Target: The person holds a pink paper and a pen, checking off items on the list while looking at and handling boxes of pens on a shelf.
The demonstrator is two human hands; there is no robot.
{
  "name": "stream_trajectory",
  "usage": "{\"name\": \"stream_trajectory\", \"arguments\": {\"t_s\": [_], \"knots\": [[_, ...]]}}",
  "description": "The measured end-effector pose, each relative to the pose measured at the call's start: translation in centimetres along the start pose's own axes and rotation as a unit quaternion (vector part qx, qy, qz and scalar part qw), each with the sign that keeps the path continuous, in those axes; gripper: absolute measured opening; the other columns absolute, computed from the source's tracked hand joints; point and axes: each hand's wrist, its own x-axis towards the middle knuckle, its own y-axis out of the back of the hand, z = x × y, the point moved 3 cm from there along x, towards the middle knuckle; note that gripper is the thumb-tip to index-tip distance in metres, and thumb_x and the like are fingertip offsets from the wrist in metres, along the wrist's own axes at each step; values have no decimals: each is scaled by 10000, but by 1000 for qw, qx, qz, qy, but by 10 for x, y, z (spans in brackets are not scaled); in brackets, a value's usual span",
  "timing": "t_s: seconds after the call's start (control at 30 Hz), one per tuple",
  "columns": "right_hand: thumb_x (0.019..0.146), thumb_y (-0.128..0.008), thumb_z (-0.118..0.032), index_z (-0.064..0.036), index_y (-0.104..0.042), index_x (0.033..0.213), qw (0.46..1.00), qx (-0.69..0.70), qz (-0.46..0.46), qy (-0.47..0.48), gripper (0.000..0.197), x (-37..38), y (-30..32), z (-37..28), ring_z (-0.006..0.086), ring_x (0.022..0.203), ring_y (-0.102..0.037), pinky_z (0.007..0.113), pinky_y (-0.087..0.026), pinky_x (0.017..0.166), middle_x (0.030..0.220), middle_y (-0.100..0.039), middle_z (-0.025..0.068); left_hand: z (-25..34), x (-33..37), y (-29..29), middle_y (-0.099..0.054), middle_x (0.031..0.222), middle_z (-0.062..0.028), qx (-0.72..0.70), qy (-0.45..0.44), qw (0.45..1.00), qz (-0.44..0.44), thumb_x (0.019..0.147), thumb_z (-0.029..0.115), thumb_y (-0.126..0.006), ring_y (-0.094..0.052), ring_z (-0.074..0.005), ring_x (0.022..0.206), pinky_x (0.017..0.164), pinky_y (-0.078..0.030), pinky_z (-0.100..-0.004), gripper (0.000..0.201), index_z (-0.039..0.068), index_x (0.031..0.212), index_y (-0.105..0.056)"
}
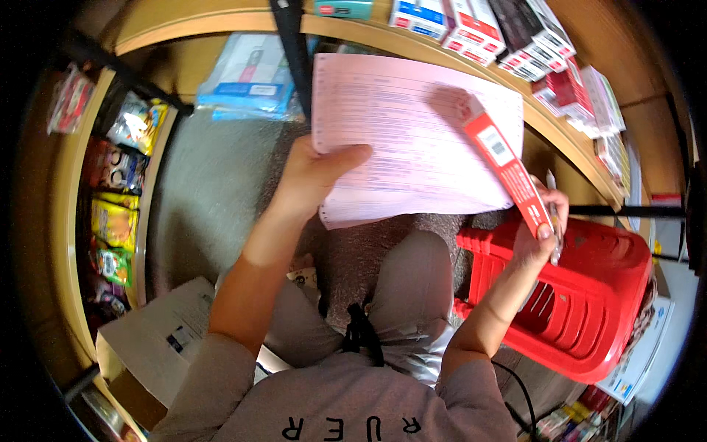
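Observation:
My left hand (318, 171) grips a pink printed sheet (398, 155) by its left edge, the thumb lying over the front. The sheet has punched holes along its side and is spread out in front of me. In my right hand (543, 225) is a long, narrow red and white box (503, 163), held at its lower end and tilted across the right part of the sheet. A barcode label shows on the box. A pen (554, 221) is also in the right hand, beside the box. The right fingers are partly hidden behind the box.
A red plastic stool (574, 295) stands at my right. Small boxes (471, 29) line the wooden shelf ahead. Snack packets (114, 221) fill the left shelf. Blue packages (250, 77) lie at the far left, and an open cardboard box (158, 339) sits near my left leg.

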Motion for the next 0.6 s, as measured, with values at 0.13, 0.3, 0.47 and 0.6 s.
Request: {"name": "stream_trajectory", "arguments": {"t_s": [0.13,0.3,0.47,0.6], "knots": [[571,-718,-365,-27,-445,953,999,36,-9,-12,579,-3,9,2,273,954,-515,401,-391,867,1004,-519,216,-5,4,1,-595,914,-93,8,4,1000,-11,727,34,-608,-572,-153,792,715,-463,-278,277,-27,990,-548],[607,-640,-396,-26,-432,959,1000,5,-5,13,551,-3,1,-2,245,838,-539,328,-441,740,931,-494,126,-6,4,2,-604,891,-98,-1,0,1000,-28,716,31,-622,-574,-141,774,696,-465,-264,247,-42,948,-575],[597,-665,-387,-33,-442,963,1000,17,-12,3,556,-2,6,-2,253,904,-517,359,-421,794,955,-496,155,-7,6,1,-599,909,-98,4,-7,1000,-28,722,33,-615,-573,-147,794,717,-461,-269,256,-36,964,-567],[579,-684,-382,-43,-451,961,1000,28,-7,-8,561,-2,8,0,264,962,-496,388,-390,855,994,-506,204,-9,7,3,-596,925,-92,-9,-14,999,-41,731,36,-609,-570,-150,810,731,-457,-273,258,-22,979,-564]]}}
